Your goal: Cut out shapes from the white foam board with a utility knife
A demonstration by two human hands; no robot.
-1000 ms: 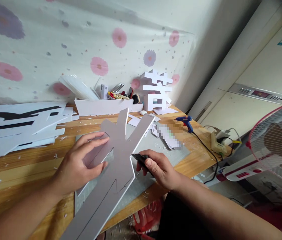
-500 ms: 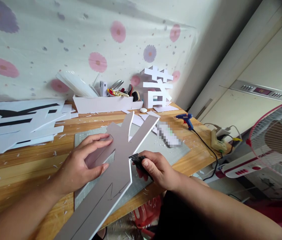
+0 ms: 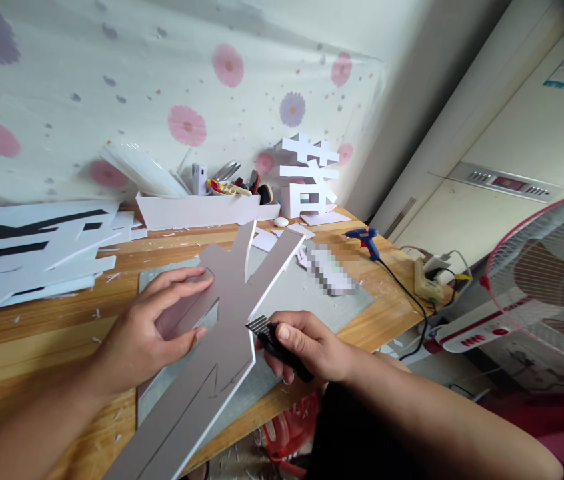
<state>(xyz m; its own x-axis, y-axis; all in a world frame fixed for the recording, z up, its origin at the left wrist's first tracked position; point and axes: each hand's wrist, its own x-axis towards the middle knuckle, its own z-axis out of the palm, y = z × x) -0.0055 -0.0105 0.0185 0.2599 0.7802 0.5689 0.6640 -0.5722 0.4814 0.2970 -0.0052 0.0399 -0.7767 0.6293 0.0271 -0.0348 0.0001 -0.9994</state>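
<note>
The right hand [image 3: 307, 347] curls tightly around a black utility knife [image 3: 275, 339], its ridged tip touching the edge of a grey foam-board cutout [image 3: 222, 333]. The left hand [image 3: 149, 333] presses flat, fingers spread, on the cutout's left branch. The stiff, white-edged, forked board lies on a grey cutting mat [image 3: 307, 293] atop the scrap-littered wooden table [image 3: 37, 327].

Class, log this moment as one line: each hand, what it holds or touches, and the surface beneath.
left hand: flat on foam-board cutout | right hand: grips black utility knife at cutout's edge | under: grey cutting mat
</note>
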